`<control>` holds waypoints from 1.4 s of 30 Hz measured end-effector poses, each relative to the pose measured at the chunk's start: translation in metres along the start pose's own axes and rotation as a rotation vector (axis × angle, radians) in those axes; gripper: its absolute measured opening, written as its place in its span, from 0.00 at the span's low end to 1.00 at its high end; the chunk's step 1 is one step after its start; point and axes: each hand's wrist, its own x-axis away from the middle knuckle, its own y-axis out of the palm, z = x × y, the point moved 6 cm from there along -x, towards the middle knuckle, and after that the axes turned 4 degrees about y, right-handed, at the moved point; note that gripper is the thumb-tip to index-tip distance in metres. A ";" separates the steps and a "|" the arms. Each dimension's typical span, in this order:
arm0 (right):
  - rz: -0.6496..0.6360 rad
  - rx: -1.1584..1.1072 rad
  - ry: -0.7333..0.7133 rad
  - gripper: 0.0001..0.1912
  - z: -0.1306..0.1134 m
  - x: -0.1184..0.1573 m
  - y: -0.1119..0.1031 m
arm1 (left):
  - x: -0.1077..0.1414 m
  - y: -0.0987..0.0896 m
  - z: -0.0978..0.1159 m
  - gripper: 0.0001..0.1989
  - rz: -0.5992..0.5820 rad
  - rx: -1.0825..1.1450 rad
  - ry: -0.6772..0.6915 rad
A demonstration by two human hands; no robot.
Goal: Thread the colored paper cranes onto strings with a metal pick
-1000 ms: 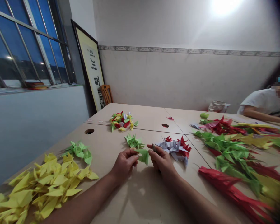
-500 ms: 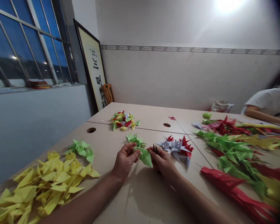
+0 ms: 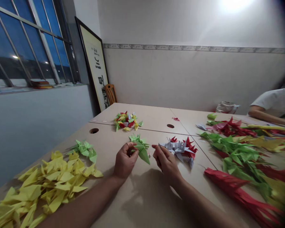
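A folded green paper crane [image 3: 142, 154] is pinched between the thumb and fingers of my left hand [image 3: 125, 160]. A thin pale line, like a thread, runs from the crane toward the fingertips of my right hand [image 3: 165, 160]. My right hand is closed, and a small dark tip of a pointed tool [image 3: 159, 144] shows over its fingers; the rest is hidden. Just behind the held crane lies a small cluster of green cranes [image 3: 136, 138]. White paper cranes [image 3: 177, 146] and red ones [image 3: 190, 147] sit beyond my right hand.
Yellow cranes [image 3: 57, 180] are heaped at the left, near more green cranes [image 3: 84, 149]. A mixed-colour ring of cranes [image 3: 125, 120] lies farther back. At the right are green bundles [image 3: 237, 152] and a red bundle [image 3: 237, 186]. A person's arm [image 3: 268, 115] rests at the far right.
My right hand has drawn slightly away from the crane, and the thin line now stretches between the hands. The dark tool's two points no longer stick up. The crane has tilted.
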 end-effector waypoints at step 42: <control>-0.053 -0.052 0.231 0.20 0.024 0.003 0.017 | -0.036 -0.031 -0.026 0.12 0.304 -0.147 -0.019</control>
